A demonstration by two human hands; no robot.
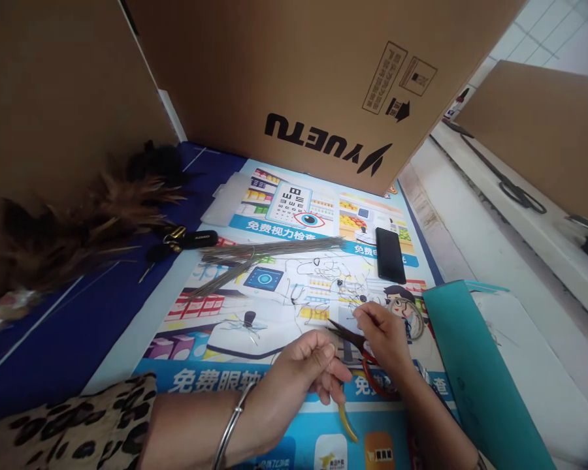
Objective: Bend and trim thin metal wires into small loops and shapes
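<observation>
A pair of red-handled pliers point(360, 352) lies low over the printed poster point(274, 307) on the desk, near its front edge. The right hand point(385, 336) has its fingers point(367, 313) curled closed around the pliers, thumb and forefinger pinched at the dark tip. The left hand point(306, 372) sits just beside it, fingers bent closed in a pinch; what they grip is too thin to tell. Beyond lie loose wire bits point(318, 274), a bundle of straight wires point(269, 251), and a black phone point(390, 254).

"YUETU" on cardboard box point(323, 85)
</observation>
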